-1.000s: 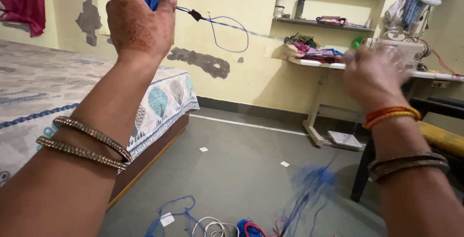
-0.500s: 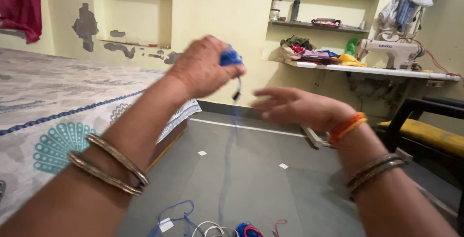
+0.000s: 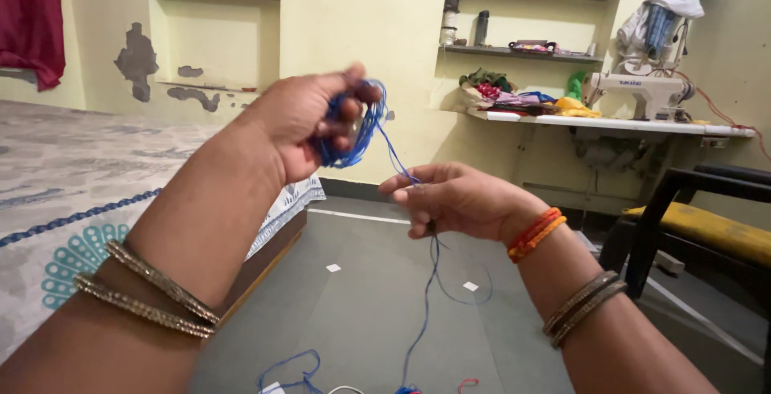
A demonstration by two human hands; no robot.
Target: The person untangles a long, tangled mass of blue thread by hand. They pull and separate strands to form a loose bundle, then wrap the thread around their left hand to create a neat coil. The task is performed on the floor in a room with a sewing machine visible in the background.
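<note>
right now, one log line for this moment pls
left hand: grips blue cord bundle | right hand: pinches cord strand hanging to floor

The left hand [image 3: 309, 125] was raised above and left of the right hand [image 3: 458, 200], a cord [image 3: 365, 129] running between them. A bed [image 3: 72, 193] lay left, a sewing machine [image 3: 634, 89] on a table [image 3: 642, 124] behind right.

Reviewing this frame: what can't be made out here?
- Head view: left hand fingers cover most of the blue thread bundle; its size is unclear.
- Right hand hides its pinch on the strand.
- Bottom edge cuts off the threads on the floor.
- Shelf items too small.
</note>
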